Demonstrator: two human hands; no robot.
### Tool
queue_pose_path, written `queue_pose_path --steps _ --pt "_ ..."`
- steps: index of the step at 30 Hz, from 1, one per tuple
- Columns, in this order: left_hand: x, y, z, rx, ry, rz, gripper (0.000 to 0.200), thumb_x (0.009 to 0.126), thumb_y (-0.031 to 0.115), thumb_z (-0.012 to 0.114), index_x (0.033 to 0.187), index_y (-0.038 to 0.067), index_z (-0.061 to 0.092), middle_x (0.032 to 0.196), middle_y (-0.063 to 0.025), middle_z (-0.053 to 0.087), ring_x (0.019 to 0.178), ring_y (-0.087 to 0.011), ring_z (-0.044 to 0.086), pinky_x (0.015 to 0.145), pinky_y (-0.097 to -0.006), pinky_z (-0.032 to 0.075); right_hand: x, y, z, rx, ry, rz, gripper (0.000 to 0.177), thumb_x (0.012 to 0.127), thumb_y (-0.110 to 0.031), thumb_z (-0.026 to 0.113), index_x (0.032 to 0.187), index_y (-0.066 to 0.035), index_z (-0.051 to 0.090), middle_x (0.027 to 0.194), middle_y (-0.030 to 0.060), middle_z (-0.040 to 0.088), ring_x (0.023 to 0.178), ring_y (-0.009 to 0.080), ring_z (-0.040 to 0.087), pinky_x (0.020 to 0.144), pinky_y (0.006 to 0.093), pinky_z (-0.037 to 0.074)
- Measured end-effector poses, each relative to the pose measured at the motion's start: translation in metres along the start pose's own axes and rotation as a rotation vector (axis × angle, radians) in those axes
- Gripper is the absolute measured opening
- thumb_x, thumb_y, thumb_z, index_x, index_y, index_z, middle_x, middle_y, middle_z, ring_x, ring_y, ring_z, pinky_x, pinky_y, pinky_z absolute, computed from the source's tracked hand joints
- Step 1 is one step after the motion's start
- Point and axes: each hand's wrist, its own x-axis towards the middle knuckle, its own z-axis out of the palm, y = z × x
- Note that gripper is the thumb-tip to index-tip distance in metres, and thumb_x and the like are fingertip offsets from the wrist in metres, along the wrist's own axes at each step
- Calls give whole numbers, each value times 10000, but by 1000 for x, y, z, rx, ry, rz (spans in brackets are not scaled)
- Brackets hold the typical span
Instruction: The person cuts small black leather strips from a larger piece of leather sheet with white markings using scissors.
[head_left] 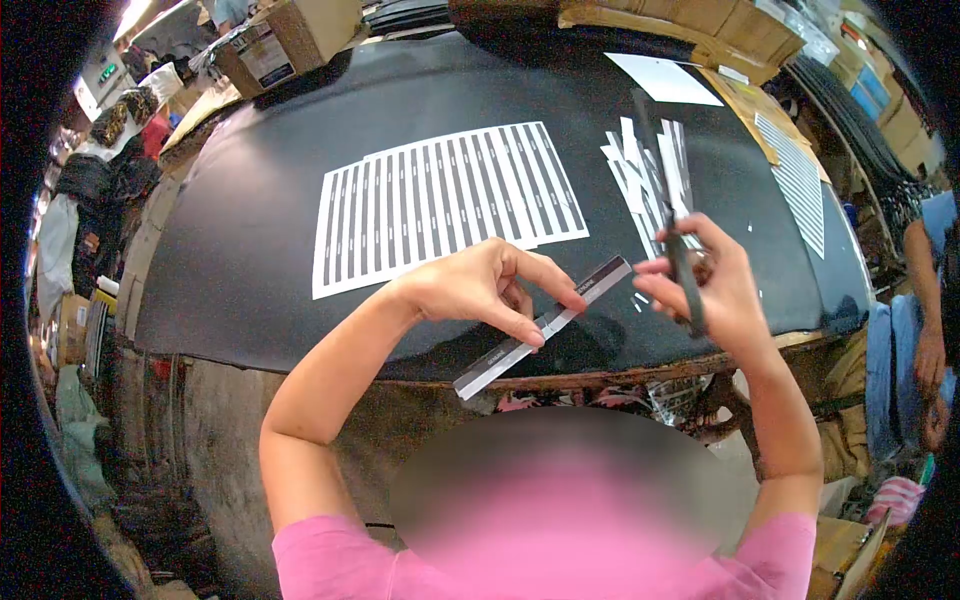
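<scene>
My left hand [490,290] pinches a narrow black-and-white printed paper strip [490,369] near its middle, between thumb and fingers. The strip slants up to the right, above the table's near edge. In my right hand [728,290] is a pair of dark scissors [684,270], with the fingers closed around the handles. The blades point away from me and are blurred, apart from the strip. Beyond my left hand lie striped printed sheets [450,200], overlapping each other. A loose pile of cut paper strips [632,180] lies past the scissors.
The black table [250,220] spreads out before me. A white sheet [665,80] lies at its far right, with another striped sheet [795,190] nearer. Cardboard boxes [690,25] line the back edge. At the right, another person's arm [925,300] hangs beside the table.
</scene>
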Motion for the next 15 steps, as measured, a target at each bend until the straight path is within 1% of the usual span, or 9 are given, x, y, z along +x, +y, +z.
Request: queue_pose_path --steps 1,2,4,5,9,11,12,14,15 --pt "0 1 0 69 -4 19 450 726 61 799 1154 43 663 1189 -99 596 844 -104 616 656 -220 519 10 -1 6 33 -61 43 463 704 -90 807 1066 -17 529 721 73 657 591 113 620 494 218 453" --pt "0 3 0 138 -7 35 440 730 71 798 1149 47 666 1189 -100 597 849 -107 616 658 -223 521 19 -2 11 36 -67 40 463 704 -90 807 1066 -17 529 721 73 657 591 113 620 494 218 453" --pt "-4 7 -1 179 4 21 426 737 70 791 1146 53 670 1188 -102 599 859 -110 616 665 -227 522 31 -1 20 70 -245 177 470 698 -92 813 1069 -18 533 677 65 640 529 107 594 441 224 419" --pt "-6 8 -2 219 9 10 413 745 70 784 1143 59 674 1187 -103 601 870 -114 616 671 -231 524 34 5 23 88 -247 140 464 698 -87 809 1069 -18 538 646 57 627 476 99 560 412 228 400" --pt "-10 -9 -9 212 29 54 416 745 71 781 1140 28 659 1186 -94 604 881 -113 617 687 -238 526 36 6 29 127 -253 126 460 698 -94 805 1067 -15 543 650 54 629 473 90 546 413 224 389" --pt "-14 -14 -7 79 172 60 411 756 68 771 1129 -28 626 1182 -113 601 841 -125 640 709 -243 530 37 4 29 104 -176 107 450 702 -84 795 1070 -18 544 649 46 627 475 85 542 417 220 382" --pt "-16 -15 -5 79 171 60 411 756 68 771 1129 -28 626 1182 -113 601 841 -125 640 709 -243 530 36 1 29 105 -175 108 450 702 -84 795 1070 -18 544 649 46 627 475 85 542 417 220 382" --pt "-23 -16 2 -62 380 -78 373 780 60 749 1096 -66 599 1196 -144 585 788 -144 662 727 -249 535 34 -4 30 59 -92 81 443 708 -79 786 1076 -22 546 645 39 624 482 81 541 423 219 382" --pt "-25 -16 7 -83 383 -83 305 829 85 711 1070 -70 605 1117 -163 624 744 -159 672 729 -258 543 34 -3 30 58 -96 84 443 708 -79 786 1076 -22 546 645 39 624 482 81 541 423 219 382"
